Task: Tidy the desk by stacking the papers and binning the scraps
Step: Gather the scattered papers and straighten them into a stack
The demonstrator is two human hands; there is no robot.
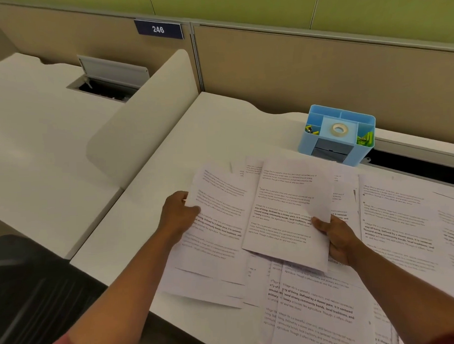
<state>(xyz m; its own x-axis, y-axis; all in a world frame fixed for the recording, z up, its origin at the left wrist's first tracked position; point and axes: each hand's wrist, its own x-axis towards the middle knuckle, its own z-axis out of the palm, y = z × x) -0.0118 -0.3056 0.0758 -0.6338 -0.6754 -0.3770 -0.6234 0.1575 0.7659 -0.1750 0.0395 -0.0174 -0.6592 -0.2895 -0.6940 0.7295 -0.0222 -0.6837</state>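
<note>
A loose sheaf of white printed paper sheets is being gripped along its lower right edge by the right hand, while another printed sheet is being pinched at its left edge by the left hand, both above more printed pages being left scattered over the white tabletop. A roll of clear tape is being held in the middle compartment of the light blue plastic desk organiser near the partition, and yellow-green clips are being kept in its side compartments.

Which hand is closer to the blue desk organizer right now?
Right. The right hand holds sheets almost straight below the blue desk organizer; the left hand grips papers farther off, down and well to its left.
</note>
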